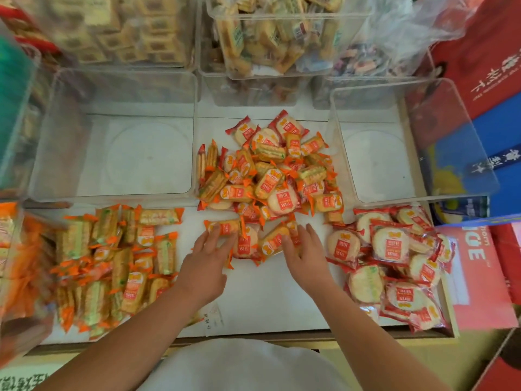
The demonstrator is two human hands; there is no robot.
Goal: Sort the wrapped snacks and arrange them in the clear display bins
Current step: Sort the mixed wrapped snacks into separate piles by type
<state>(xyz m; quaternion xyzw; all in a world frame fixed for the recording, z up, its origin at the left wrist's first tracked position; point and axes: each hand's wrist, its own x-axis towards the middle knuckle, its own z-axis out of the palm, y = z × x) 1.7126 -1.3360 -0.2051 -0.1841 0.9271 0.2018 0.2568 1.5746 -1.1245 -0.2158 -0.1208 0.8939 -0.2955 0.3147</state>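
A mixed heap of wrapped snacks [270, 170] lies in the middle of the white shelf. My left hand [207, 258] reaches to its near edge, fingers on an orange-wrapped cracker pack [225, 227]. My right hand [306, 251] lies beside it, fingers touching another orange pack [272, 242]. A round red-wrapped rice cracker [246, 244] sits between the two hands. Orange packs are piled at the left [118, 261]. Red-wrapped round crackers are piled at the right [394, 255]. An empty clear bin [112, 153] stands at the back left, another clear bin [394, 153] at the back right.
Filled clear bins [270, 38] stand stacked at the back. Red and blue cartons [496, 108] crowd the right side. A bin of orange packs [11, 263] sits at the far left. A paper label [211, 320] lies on the bare shelf front between my arms.
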